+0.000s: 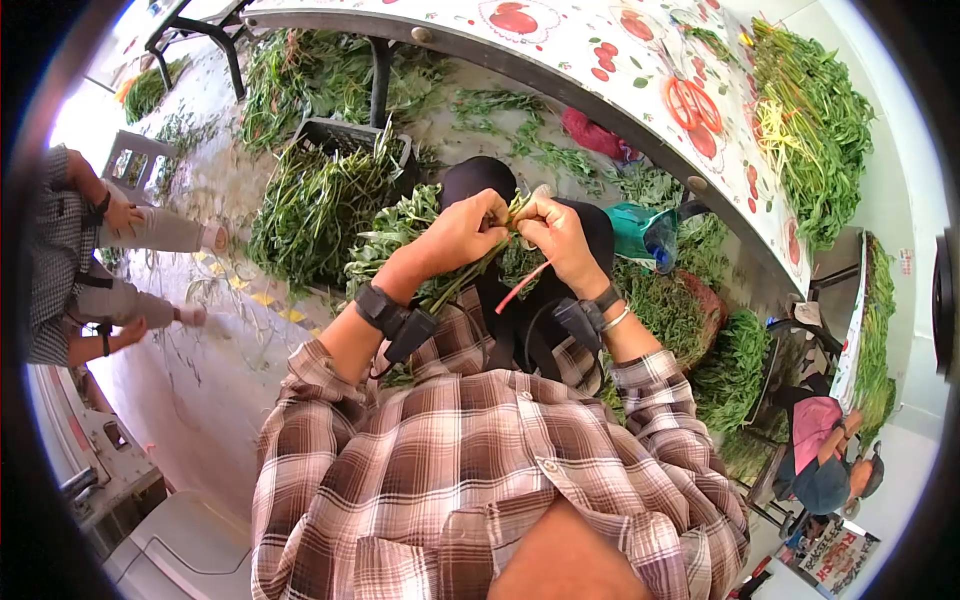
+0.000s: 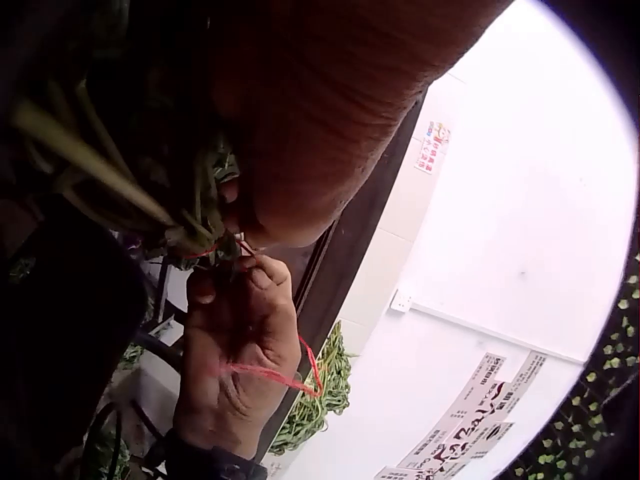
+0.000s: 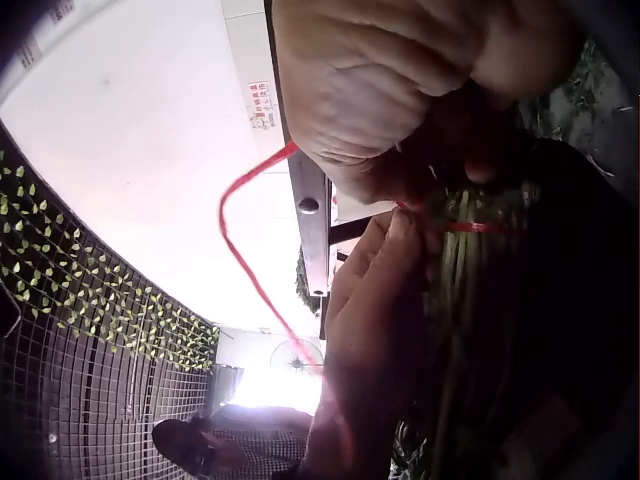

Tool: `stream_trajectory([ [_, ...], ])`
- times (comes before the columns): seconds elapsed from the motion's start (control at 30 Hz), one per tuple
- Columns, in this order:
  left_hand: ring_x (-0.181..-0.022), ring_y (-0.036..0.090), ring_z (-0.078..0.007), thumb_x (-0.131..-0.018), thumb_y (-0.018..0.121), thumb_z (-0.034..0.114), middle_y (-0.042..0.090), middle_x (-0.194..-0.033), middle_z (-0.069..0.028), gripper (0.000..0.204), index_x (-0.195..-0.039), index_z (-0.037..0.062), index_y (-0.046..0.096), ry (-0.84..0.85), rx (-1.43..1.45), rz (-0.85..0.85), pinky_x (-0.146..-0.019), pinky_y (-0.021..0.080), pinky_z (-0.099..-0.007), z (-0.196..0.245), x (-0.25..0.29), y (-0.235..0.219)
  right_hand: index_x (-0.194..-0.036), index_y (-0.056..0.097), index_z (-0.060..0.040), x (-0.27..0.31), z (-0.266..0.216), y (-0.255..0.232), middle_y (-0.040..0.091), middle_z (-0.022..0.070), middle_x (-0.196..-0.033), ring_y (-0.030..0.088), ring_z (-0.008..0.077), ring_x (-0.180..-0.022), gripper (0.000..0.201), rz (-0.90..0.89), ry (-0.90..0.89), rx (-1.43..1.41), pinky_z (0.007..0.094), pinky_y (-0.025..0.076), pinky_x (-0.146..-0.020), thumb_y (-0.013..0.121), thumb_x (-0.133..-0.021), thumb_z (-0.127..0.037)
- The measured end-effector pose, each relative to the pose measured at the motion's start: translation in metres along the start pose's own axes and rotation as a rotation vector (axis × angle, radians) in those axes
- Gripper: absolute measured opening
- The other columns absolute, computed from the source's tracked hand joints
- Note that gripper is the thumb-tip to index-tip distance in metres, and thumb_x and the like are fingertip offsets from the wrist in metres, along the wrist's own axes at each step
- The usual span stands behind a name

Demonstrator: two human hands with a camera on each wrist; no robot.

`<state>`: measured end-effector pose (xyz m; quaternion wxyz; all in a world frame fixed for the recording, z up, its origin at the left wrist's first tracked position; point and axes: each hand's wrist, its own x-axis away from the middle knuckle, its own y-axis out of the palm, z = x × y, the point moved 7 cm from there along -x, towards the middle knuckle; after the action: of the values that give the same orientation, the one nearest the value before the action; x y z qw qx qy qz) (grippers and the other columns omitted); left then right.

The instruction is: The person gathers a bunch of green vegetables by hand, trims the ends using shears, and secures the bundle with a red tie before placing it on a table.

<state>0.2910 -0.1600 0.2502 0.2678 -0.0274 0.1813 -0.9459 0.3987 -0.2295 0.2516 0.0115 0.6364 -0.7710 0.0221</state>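
Observation:
A bunch of leafy green stems (image 1: 405, 232) lies across the person's lap, leaves toward the left, with its stems (image 3: 462, 300) running under the hands. Red string (image 3: 485, 228) circles the stems near their cut ends. My left hand (image 1: 465, 232) pinches at the string right beside the bunch. Close against it, my right hand (image 1: 562, 243) pinches the string between thumb and fingers. A loose red tail (image 1: 522, 287) hangs below the right hand and loops out past it in the right wrist view. The fingertips partly hide the crossing of the string.
A black crate (image 1: 405, 150) heaped with greens stands left of the knees. Ahead is a table (image 1: 580, 28) with fruit-print cloth, orange-handled scissors (image 1: 693, 105) and piled greens (image 1: 815, 130). A teal container (image 1: 640, 235) and green heaps (image 1: 735, 370) lie right. Two other people are at the sides.

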Motion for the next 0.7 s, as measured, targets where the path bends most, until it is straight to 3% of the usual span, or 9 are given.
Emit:
stream_trajectory([
  [0.1, -0.071, 0.057, -0.0211, -0.078, 0.060, 0.007, 0.058, -0.079, -0.0132, 0.015, -0.088, -0.0017, 0.052, -0.006, -0.023, -0.014, -0.066, 0.045, -0.0316, 0.001, -0.001, 0.004, -0.077, 0.056, 0.0007, 0.000, 0.007, 0.001, 0.055, 0.0015, -0.068, 0.048, 0.0059, -0.060, 0.002, 0.023, -0.045, 0.115, 0.0236, 0.039, -0.053, 0.057, -0.075, 0.000],
  [0.13, -0.072, 0.058, -0.0239, -0.077, 0.060, 0.006, 0.058, -0.079, -0.0147, 0.015, -0.088, -0.0018, 0.052, 0.068, -0.080, 0.011, -0.066, 0.046, -0.0324, 0.004, -0.002, 0.004, -0.077, 0.056, 0.0007, 0.001, 0.004, 0.003, 0.055, 0.0015, -0.068, 0.048, 0.0059, -0.060, 0.002, 0.025, -0.044, 0.115, 0.0236, 0.039, -0.053, 0.057, -0.075, 0.000],
  [0.23, -0.074, 0.059, -0.0287, -0.076, 0.059, 0.004, 0.059, -0.080, -0.0174, 0.015, -0.087, -0.0020, 0.052, 0.169, -0.182, 0.041, -0.066, 0.046, -0.0340, 0.006, -0.003, 0.005, -0.075, 0.055, 0.0004, 0.003, -0.016, 0.007, 0.053, 0.0131, -0.066, 0.051, 0.0173, -0.053, 0.005, 0.150, -0.271, 0.444, 0.0292, 0.040, -0.049, 0.058, -0.070, 0.000],
  [0.33, -0.073, 0.059, -0.0294, -0.076, 0.059, 0.003, 0.058, -0.079, -0.0179, 0.014, -0.086, -0.0019, 0.052, 0.178, -0.195, 0.072, -0.065, 0.046, -0.0345, 0.007, -0.002, 0.004, -0.079, 0.056, 0.0003, 0.003, -0.012, 0.007, 0.055, 0.0087, -0.066, 0.053, 0.0125, -0.055, 0.005, 0.107, -0.227, 0.476, 0.0272, 0.041, -0.050, 0.059, -0.075, -0.001],
  [0.4, -0.071, 0.059, -0.0280, -0.076, 0.059, 0.004, 0.058, -0.077, -0.0172, 0.013, -0.085, -0.0018, 0.052, 0.159, -0.165, 0.096, -0.064, 0.046, -0.0343, 0.007, -0.001, 0.001, -0.086, 0.056, 0.0000, 0.002, -0.004, -0.001, 0.057, 0.0034, -0.067, 0.052, 0.0076, -0.058, 0.006, 0.101, -0.101, 0.109, 0.0247, 0.042, -0.051, 0.058, -0.081, -0.003],
  [0.47, -0.067, 0.058, -0.0244, -0.076, 0.060, 0.004, 0.058, -0.074, -0.0152, 0.013, -0.084, -0.0017, 0.052, 0.076, -0.107, 0.063, -0.063, 0.046, -0.0332, 0.004, -0.002, 0.002, -0.092, 0.057, -0.0006, -0.001, -0.013, -0.010, 0.057, 0.0017, -0.067, 0.051, 0.0045, -0.060, 0.009, 0.155, -0.149, 0.219, 0.0228, 0.043, -0.053, 0.056, -0.083, -0.004],
  [0.53, -0.066, 0.058, -0.0229, -0.077, 0.060, 0.004, 0.058, -0.073, -0.0144, 0.013, -0.084, -0.0016, 0.052, 0.088, -0.089, 0.069, -0.062, 0.045, -0.0323, 0.004, -0.001, 0.002, -0.091, 0.059, -0.0015, 0.002, -0.015, -0.009, 0.059, 0.0063, -0.066, 0.057, 0.0105, -0.060, 0.011, 0.086, -0.045, 0.484, 0.0256, 0.045, -0.054, 0.057, -0.081, -0.006],
  [0.63, -0.065, 0.057, -0.0212, -0.077, 0.061, 0.004, 0.058, -0.072, -0.0135, 0.013, -0.083, -0.0015, 0.051, 0.090, -0.079, 0.072, -0.062, 0.045, -0.0311, 0.004, -0.001, 0.001, -0.089, 0.060, -0.0040, 0.001, -0.018, 0.003, 0.061, 0.0135, -0.070, 0.062, 0.0289, -0.065, 0.012, 0.038, -0.194, 0.490, 0.0349, 0.046, -0.056, 0.058, -0.078, -0.008],
  [0.7, -0.065, 0.058, -0.0215, -0.077, 0.060, 0.003, 0.059, -0.073, -0.0138, 0.012, -0.083, -0.0017, 0.051, 0.085, -0.070, 0.078, -0.062, 0.045, -0.0304, 0.003, -0.001, 0.000, -0.088, 0.060, -0.0042, 0.001, -0.014, 0.003, 0.061, 0.0132, -0.070, 0.061, 0.0297, -0.065, 0.011, 0.060, -0.207, 0.554, 0.0355, 0.046, -0.056, 0.058, -0.077, -0.008],
])
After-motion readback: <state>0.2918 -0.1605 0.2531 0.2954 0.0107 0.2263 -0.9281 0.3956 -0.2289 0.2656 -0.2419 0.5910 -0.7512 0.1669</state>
